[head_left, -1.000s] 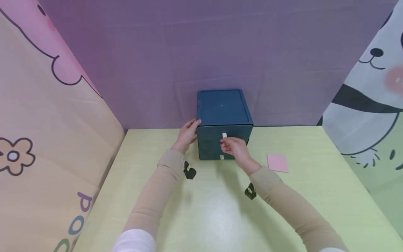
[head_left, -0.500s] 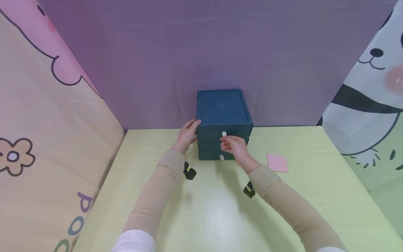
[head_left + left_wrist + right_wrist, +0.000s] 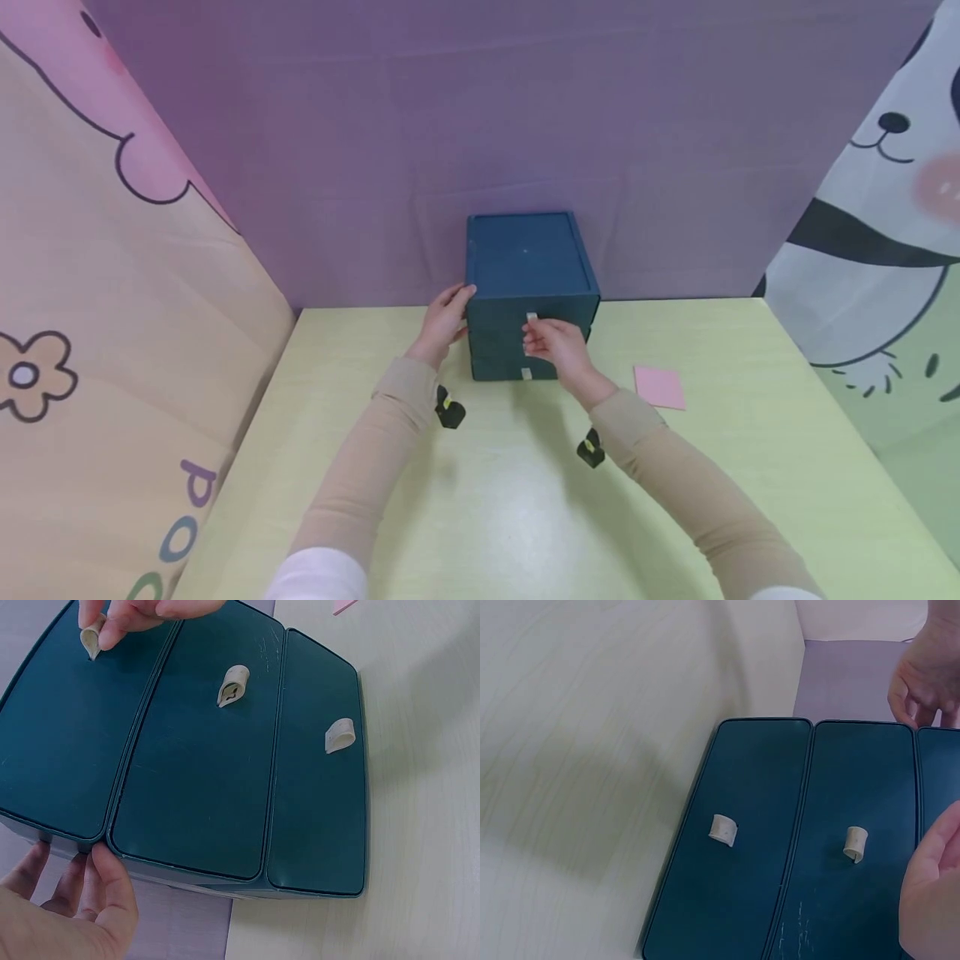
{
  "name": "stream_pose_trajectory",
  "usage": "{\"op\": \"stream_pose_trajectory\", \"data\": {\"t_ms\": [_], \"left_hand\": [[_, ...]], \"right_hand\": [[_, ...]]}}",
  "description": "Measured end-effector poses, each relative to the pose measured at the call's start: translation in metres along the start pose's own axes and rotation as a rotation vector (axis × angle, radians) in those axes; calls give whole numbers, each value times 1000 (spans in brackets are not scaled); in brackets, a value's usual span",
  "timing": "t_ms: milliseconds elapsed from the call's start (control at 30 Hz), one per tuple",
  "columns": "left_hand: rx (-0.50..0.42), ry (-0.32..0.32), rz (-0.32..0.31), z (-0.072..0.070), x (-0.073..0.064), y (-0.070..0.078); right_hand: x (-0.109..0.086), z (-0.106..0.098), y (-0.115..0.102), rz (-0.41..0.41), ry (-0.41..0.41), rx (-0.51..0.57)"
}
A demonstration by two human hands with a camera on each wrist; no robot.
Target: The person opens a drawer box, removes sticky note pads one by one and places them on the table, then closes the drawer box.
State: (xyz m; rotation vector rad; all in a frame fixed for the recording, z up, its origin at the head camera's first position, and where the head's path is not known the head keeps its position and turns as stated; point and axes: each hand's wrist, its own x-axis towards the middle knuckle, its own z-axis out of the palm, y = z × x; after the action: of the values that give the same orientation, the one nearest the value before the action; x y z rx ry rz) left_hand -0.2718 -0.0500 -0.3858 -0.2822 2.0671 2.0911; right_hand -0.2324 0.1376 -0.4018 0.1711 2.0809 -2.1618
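A dark blue-green cabinet with three stacked drawers [image 3: 532, 254] stands against the purple backdrop. Each drawer front carries a small pale looped tab. The top drawer's front sits flush with the cabinet. My right hand [image 3: 558, 346] pinches the top pull tab [image 3: 90, 646] with its fingertips. Below it, the middle pull tab [image 3: 235, 682] and bottom pull tab [image 3: 341, 736] hang free. My left hand [image 3: 444, 317] touches the cabinet's left side with its fingertips, close to the front edge; one finger reaches the top corner.
A pink square of paper [image 3: 660, 387] lies on the pale wooden table [image 3: 495, 517], right of the cabinet. Cartoon-printed cloth [image 3: 142, 275] borders the left side, and a panda-printed cloth [image 3: 877, 250] the right. Small black wrist devices [image 3: 450, 408] hang below both wrists.
The top drawer, slightly ajar with a dark gap under the lid one second ago, is pushed back flush. My right hand has moved slightly inward with it; my left hand stays in place.
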Motion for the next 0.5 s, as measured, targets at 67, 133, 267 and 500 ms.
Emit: {"op": "stream_pose_trajectory", "data": {"t_ms": [67, 133, 267, 500], "left_hand": [[-5, 0, 0, 0, 0, 0], [-10, 1, -2, 0, 0, -1], [-11, -4, -3, -1, 1, -1], [-2, -10, 6, -1, 0, -1]], "right_hand": [[0, -1, 0, 19, -3, -3], [-1, -2, 1, 38, -17, -3], [-1, -5, 2, 57, -54, 12], [-2, -7, 4, 90, -137, 2]]}}
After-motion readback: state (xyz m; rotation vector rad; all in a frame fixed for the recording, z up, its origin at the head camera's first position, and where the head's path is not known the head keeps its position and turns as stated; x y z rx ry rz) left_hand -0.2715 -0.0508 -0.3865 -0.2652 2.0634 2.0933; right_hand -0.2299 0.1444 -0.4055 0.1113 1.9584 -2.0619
